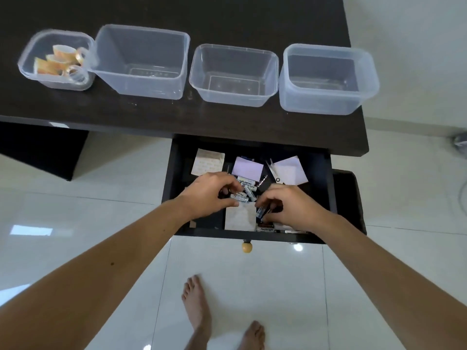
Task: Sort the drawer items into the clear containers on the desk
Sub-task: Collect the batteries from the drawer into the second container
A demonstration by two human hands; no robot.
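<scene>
1. Drawer [174, 178] stands pulled out below the desk [227, 122]; both hands are down inside it, over a loose heap of batteries [246, 192].
2. Left hand [209, 193]: fingers curled, tips pinched on batteries at the heap's left side. How many it holds, I cannot tell.
3. Right hand [288, 205]: fingers closed round a dark battery [261, 212], more possibly hidden under the palm.
4. Around the heap lie paper pads [240, 218], a lilac pad [247, 169] and scissors [274, 173], all untouched.
5. On the desk, four clear containers in a row. The leftmost container [27, 64] holds tape rolls [63, 60]; the other three look empty.
6. Handling, as a judgement: batteries are small, stiff, smooth and dense for their size, so they will roll and slip. Best pinched across the middle of the barrel, or gathered several side by side in a cupped palm.
7. Any of the three empty containers would serve; a low drop keeps them from bouncing out.
</scene>
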